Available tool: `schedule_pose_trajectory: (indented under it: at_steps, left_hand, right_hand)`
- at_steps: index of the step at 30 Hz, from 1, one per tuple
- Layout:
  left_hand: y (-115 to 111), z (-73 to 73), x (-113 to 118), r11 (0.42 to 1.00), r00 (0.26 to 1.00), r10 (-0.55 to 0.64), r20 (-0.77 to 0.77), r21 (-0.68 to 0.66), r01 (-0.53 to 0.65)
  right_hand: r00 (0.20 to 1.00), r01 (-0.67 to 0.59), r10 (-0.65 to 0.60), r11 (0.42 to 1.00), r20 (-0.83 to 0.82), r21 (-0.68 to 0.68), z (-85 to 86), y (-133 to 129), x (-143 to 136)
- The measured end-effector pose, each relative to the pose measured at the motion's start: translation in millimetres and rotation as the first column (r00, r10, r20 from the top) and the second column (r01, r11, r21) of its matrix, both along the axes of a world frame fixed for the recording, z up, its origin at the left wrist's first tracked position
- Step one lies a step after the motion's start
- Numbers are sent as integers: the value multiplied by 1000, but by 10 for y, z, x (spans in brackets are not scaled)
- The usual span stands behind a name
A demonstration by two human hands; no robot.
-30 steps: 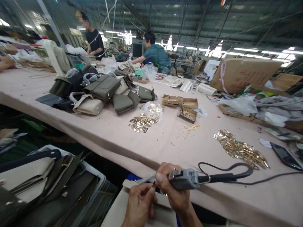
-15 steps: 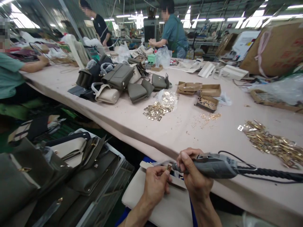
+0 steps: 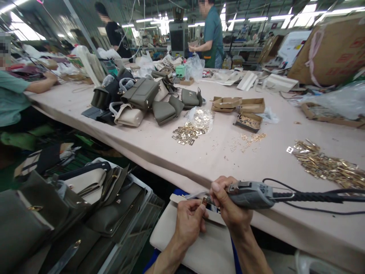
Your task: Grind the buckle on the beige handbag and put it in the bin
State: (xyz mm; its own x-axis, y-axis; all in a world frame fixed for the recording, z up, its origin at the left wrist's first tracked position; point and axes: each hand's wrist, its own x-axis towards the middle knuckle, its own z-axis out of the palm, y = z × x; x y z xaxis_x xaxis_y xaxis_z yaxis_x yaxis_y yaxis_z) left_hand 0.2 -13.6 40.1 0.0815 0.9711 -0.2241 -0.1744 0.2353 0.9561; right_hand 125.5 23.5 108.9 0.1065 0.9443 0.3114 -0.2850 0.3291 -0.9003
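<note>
A cream bag (image 3: 199, 243) lies on my lap, its flap edge under my hands. My left hand (image 3: 189, 220) pinches a small gold metal plate (image 3: 204, 201) at the flap. In my right hand (image 3: 232, 205) is a grey power screwdriver (image 3: 252, 195), held level, with a black cord running off to the right. Its tip meets or nearly meets the plate; the exact contact is too small to tell. On the pink-covered table (image 3: 199, 163) beyond lie a pile of gold plates (image 3: 188, 133) and a heap of gold fittings (image 3: 327, 163).
Dark and cream bags (image 3: 139, 93) are piled on the table, near small cardboard boxes (image 3: 249, 121) and scattered tiny gold pieces (image 3: 256, 137). At the lower left, a crate (image 3: 142, 213) holds more bags. One person (image 3: 13, 91) sits at the left; two people stand behind the table.
My right hand and the screwdriver have shifted slightly left and up, bringing the tip closer to the plate. The standing person in the green-blue shirt has moved a little and is more upright.
</note>
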Motion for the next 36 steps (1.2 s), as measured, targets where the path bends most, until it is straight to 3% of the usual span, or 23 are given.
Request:
schedule_pose_trajectory:
  at_steps: [7, 11, 21, 30, 36]
  left_hand:
    - [13, 21, 33, 999, 999, 37, 27, -38, -36]
    - [12, 16, 45, 995, 998, 57, 0, -84, -56]
    - [5, 62, 81, 976, 961, 144, -236, -125, -177]
    - [-1, 55, 85, 991, 993, 116, 0, -65, -116]
    - [15, 74, 84, 993, 996, 90, -28, -78, -92]
  right_hand:
    - [978, 57, -42, 996, -204, 69, 211, -26, 127]
    - [962, 118, -106, 992, -252, 33, 273, -12, 233]
    - [928, 175, -184, 983, -324, -57, 277, -61, 424]
    - [900, 247, -267, 964, -345, -103, 265, -46, 630]
    - [864, 299, -327, 945, -383, -133, 244, 66, 742]
